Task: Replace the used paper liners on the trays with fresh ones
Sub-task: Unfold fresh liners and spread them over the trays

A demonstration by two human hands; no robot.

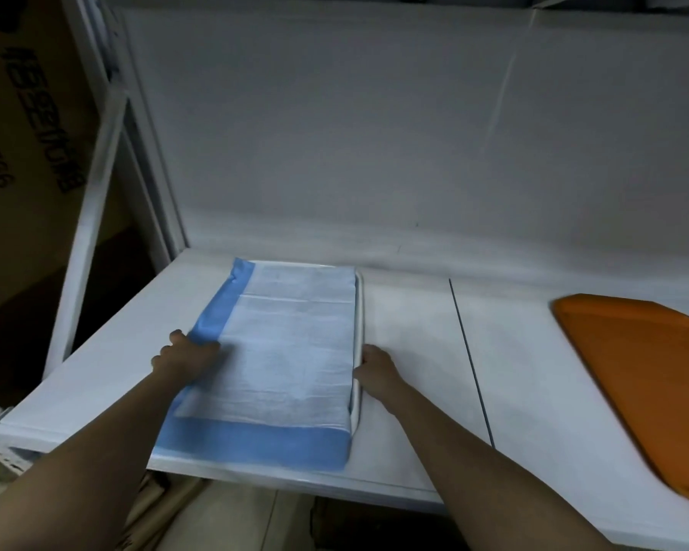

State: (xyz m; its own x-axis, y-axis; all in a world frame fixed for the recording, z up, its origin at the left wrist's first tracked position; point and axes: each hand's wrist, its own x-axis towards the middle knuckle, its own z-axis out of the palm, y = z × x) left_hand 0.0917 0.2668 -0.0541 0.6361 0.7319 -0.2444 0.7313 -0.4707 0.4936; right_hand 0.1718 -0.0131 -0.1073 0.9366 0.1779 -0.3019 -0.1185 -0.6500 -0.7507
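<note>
A white tray (359, 312) lies on the white table, almost fully covered by a white paper liner (291, 344) with blue borders on its left and near sides. My left hand (186, 357) rests on the liner's left blue edge, fingers curled onto it. My right hand (376, 369) grips the tray's right rim beside the liner. An orange tray (645, 375) without a liner lies at the far right of the table.
The white table (434, 351) has a dark seam line right of the white tray and a white wall panel behind. A cardboard box (28, 153) with printed text stands left of a white metal frame. Brown cardboard lies below the table's near edge.
</note>
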